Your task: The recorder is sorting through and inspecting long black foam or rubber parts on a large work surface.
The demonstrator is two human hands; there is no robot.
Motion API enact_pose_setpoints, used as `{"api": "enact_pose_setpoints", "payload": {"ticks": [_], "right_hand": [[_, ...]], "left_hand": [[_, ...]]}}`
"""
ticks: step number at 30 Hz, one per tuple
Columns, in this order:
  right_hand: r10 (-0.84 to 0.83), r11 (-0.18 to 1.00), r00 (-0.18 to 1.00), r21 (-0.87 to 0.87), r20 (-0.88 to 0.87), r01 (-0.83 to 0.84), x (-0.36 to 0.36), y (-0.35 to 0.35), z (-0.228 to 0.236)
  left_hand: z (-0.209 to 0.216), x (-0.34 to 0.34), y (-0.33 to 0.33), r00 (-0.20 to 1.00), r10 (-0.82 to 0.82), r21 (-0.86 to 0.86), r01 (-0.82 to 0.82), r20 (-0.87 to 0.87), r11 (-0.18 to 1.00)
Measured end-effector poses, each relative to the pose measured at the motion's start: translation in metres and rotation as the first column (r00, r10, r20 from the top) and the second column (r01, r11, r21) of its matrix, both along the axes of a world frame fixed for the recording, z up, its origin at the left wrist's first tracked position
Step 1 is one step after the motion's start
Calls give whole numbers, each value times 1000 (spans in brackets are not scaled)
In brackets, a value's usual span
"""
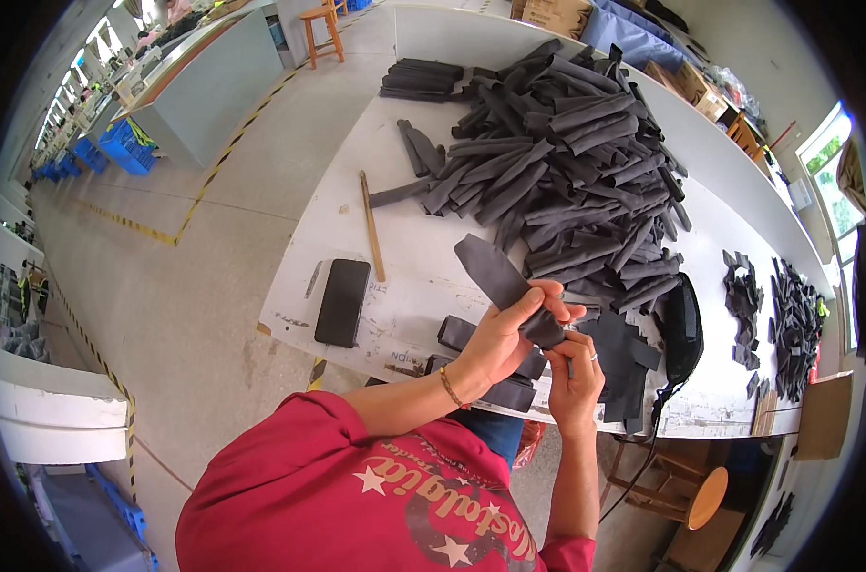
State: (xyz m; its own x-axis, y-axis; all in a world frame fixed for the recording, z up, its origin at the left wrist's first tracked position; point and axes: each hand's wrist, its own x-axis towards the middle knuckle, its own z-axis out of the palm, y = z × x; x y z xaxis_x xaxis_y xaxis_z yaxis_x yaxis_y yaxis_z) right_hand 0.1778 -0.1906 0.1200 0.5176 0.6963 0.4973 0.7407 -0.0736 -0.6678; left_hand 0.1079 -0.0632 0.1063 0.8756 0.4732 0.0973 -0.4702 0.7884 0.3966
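Observation:
Over the near edge of the white table (290,257), a dark grey fabric strip (487,267) is held up between my two hands. My left hand (498,341) grips it from the left, thumb on top. My right hand (575,377), with a ring on one finger, pinches the strip's lower end. Whether anything else is inside the strip is hidden. Below my left hand lie small stacks of folded black pieces (511,395), partly covered by the wrist. Beside my right hand, flat black fabric pieces (624,357) overlap at the table's edge.
A large heap of dark fabric strips (567,162) covers the table's far middle. A black phone (342,303) and wooden stick (372,229) lie at left. A black curved item (682,334) with a cord sits right. A wooden stool (706,498) stands below.

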Motion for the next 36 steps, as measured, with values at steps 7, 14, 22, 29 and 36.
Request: {"api": "enact_pose_setpoints", "payload": {"ticks": [7, 14, 22, 29, 36], "right_hand": [[11, 1000, 1000, -3, -21, -11, -1, 3, -3], [31, 999, 999, 8, -10, -31, -2, 7, -3], [40, 999, 952, 1, -305, -42, -9, 10, 6], [8, 884, 646, 307, -763, 352, -3, 3, -27], [240, 934, 378, 319, -894, 161, -12, 26, -11]], "left_hand": [[-4, 0, -4, 1000, 15, -24, -15, -5, 1000], [-6, -2, -5, 999, -6, -34, 4, -43, 999], [-5, 0, 1, 997, -10, -57, 6, -78, 998], [1, -6, 41, 986, 168, 87, -169, 19, 982], [-4, -9, 33, 999, 41, 203, -44, 19, 978]]}}
